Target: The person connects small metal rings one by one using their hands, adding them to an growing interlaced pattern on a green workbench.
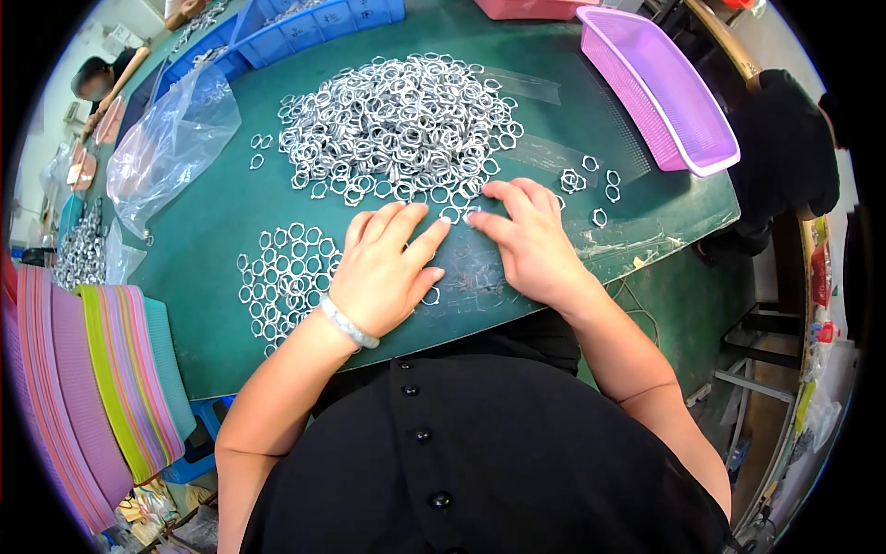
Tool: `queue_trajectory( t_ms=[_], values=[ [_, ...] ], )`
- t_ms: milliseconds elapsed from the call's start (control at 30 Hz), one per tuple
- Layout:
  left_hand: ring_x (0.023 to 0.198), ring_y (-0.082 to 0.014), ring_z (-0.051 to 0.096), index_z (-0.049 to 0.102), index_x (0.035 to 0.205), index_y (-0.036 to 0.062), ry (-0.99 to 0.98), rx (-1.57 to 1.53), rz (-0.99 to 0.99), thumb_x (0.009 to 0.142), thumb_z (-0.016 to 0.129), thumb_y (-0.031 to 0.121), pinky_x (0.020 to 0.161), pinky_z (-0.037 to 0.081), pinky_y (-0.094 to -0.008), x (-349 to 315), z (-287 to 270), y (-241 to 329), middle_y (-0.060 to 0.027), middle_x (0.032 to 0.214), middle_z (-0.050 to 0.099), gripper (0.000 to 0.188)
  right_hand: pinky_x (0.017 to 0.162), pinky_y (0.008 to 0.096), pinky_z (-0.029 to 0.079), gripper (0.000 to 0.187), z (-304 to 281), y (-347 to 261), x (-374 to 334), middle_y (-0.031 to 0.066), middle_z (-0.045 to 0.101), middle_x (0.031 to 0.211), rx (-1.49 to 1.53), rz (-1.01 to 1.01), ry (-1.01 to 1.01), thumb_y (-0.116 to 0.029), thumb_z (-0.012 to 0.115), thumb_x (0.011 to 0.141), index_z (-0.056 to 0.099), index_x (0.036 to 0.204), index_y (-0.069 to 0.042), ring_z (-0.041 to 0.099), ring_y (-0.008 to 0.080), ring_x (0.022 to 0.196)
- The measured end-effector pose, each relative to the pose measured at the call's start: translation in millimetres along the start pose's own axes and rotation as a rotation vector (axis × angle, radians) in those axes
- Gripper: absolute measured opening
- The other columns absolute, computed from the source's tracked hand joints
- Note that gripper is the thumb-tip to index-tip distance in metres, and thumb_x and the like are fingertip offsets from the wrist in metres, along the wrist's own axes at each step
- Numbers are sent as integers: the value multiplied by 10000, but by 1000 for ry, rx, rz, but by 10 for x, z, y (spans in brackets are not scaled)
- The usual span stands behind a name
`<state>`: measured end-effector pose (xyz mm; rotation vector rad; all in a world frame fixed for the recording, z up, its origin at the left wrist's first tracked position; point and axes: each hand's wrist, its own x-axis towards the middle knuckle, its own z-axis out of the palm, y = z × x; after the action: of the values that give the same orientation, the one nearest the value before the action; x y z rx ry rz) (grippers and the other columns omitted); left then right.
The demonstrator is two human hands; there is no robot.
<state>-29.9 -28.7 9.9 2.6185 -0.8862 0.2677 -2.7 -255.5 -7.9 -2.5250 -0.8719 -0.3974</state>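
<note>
1. Flat batch of silver metal rings (288, 268): lies below-left of large silver metal-ring heap (397, 125).
2. Left bare hand (380, 263): below heap, fingers loose, nothing clasped; dragging sideways could scatter batch.
3. Right bare hand (535, 238): heap's lower-right edge; cannot tell whether pinching.

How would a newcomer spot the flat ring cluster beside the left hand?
On the green table, find the big heap of silvery rings. Below it in the picture, just left of the person's left hand, lies the smaller cluster. Unlike the piled heap, it is spread mostly flat, so many rings show singly.
</note>
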Motion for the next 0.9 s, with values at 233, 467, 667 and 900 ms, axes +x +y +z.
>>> queue_trajectory(
  t_ms=[233,467,667,900],
  values=[
    [1191,-323,474,621,1126,67,-16,44,-18,790,689,247,1003,337,-459,66,62,10,-133,1232,549,387,980,481,350,362,38,-20,71,140,549,1224,-9,16,39,6,585,722,660,1068,-70,460,339,1154],
    [1138,-321,510,628,1039,55,-5,-6,21,778,692,188,979,356,-455,12,0,-23,-125,1162,576,299,975,463,348,334,32,2,68,124,558,1209,-22,1,-1,10,583,736,648,1058,-50,474,327,1137],
    [1110,-316,521,636,1038,56,34,-25,-2,768,692,156,962,371,-448,36,12,-30,-125,1132,579,293,961,454,350,287,22,-69,155,111,580,1150,-46,-66,69,-35,609,749,661,1028,-79,492,307,1111],
    [1103,-312,523,648,1064,74,34,-2,16,758,693,150,947,378,-440,9,46,-39,-121,1137,569,318,947,440,353,198,3,4,169,111,588,1101,-79,-17,26,-73,627,752,692,939,-90,501,283,1079]
  ],
)
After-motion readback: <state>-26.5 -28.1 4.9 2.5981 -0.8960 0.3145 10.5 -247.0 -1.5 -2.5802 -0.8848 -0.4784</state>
